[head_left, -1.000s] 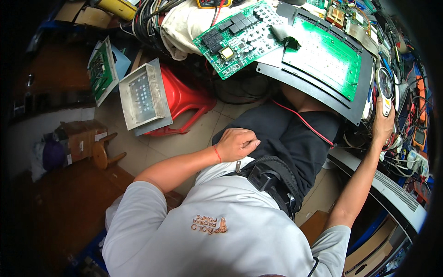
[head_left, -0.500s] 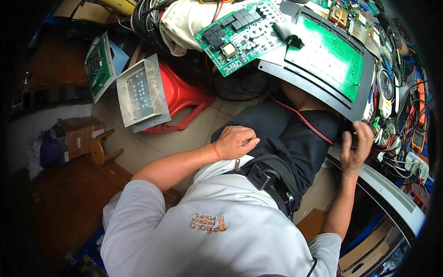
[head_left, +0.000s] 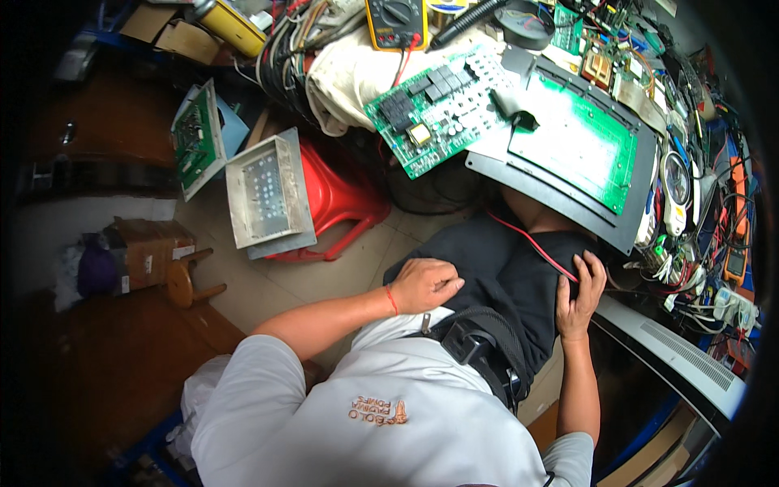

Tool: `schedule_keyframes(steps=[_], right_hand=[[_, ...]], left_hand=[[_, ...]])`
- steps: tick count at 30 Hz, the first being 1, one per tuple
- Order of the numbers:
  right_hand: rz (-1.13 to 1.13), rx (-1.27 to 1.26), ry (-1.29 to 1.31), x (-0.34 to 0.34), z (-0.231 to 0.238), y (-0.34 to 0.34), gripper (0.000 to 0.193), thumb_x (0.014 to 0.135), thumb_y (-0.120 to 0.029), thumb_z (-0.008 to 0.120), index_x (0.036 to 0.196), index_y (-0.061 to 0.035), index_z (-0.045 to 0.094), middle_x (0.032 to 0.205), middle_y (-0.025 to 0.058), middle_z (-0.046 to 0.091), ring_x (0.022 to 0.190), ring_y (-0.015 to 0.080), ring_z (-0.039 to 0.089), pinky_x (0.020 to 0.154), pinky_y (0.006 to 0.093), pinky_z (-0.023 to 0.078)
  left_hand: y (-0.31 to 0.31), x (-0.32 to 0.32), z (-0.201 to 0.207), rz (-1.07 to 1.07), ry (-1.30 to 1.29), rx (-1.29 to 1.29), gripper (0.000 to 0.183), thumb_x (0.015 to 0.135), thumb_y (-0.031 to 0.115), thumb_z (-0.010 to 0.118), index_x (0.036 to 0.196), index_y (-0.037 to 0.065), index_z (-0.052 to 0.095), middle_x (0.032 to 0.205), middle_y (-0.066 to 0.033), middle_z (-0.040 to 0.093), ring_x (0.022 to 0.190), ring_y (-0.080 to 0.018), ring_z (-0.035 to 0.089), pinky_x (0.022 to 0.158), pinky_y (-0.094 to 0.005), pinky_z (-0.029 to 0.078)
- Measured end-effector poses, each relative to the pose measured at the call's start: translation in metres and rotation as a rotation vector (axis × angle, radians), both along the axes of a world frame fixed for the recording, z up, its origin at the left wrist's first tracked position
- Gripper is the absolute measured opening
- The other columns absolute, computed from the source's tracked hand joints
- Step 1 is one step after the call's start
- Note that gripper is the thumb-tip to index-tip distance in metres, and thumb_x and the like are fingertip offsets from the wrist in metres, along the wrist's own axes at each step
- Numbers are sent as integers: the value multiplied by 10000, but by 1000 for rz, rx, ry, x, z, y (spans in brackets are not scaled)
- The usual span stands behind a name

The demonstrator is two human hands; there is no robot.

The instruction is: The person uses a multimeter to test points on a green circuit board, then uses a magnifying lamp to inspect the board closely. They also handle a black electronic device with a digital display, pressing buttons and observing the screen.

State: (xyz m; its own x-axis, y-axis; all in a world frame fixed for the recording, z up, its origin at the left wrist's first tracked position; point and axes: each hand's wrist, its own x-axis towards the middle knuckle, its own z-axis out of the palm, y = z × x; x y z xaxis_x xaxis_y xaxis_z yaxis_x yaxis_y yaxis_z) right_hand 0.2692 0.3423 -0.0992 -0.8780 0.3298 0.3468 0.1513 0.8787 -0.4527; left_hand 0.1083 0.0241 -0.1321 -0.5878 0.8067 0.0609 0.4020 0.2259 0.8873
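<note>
I rest, right hand [head_left: 579,299] spread beside the red wire [head_left: 531,241], left hand [head_left: 424,286] loosely curled; touching the circuit board [head_left: 438,109] ahead requires reaching.

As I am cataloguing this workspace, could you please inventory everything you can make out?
Circuit board: 1, green, upper middle
Panel: 1, black with green board, upper right
Cloth: 1, white, top middle
Multimeter: 1, yellow and black, top edge
Round-headed tool: 1, white, right
Shallow housing: 1, pale grey, upper left
Red stool: 1, red, beside the housing
Small stool: 1, brown, left
Loose cables and parts: too many to count, mixed, right
Cable: 1, red, across the right leg
Shirt: 1, white, lower middle
Left hand: 1, bare, at the lap
Right hand: 1, bare, at the right thigh
</note>
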Motion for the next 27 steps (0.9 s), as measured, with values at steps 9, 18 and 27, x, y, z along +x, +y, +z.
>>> schedule_keyframes(steps=[9, 18, 27], right_hand=[[-50, -29, -3, 3, 3, -18, 410, 917, -15, 734, 1325, -41, 706, 1485, 203, 581, 1419, 436, 529, 1200, 520, 411], [-19, -85, 47, -9, 19, -7, 342, 915, -51, 787, 1250, -15, 727, 1371, 182, 659, 1303, 395, 616, 1120, 476, 480], [-60, 364, 166, -47, 66, 42, 489, 807, -60, 873, 1272, -93, 725, 1317, 84, 665, 1234, 319, 635, 1039, 437, 482]], left_hand=[[-17, -23, 11, 266, -308, 120, 387, 1150, 268, 568, 871, 15, 656, 733, -8, 578, 683, -90, 544, 635, -302, 458], [-9, -49, 39, 362, -268, 105, 379, 1146, 241, 589, 845, 13, 625, 660, -8, 516, 608, -79, 466, 570, -300, 392], [50, -80, 90, 150, 542, 155, 89, 915, 26, 770, 916, 40, 682, 852, -113, 656, 771, -325, 637, 673, -426, 493]])
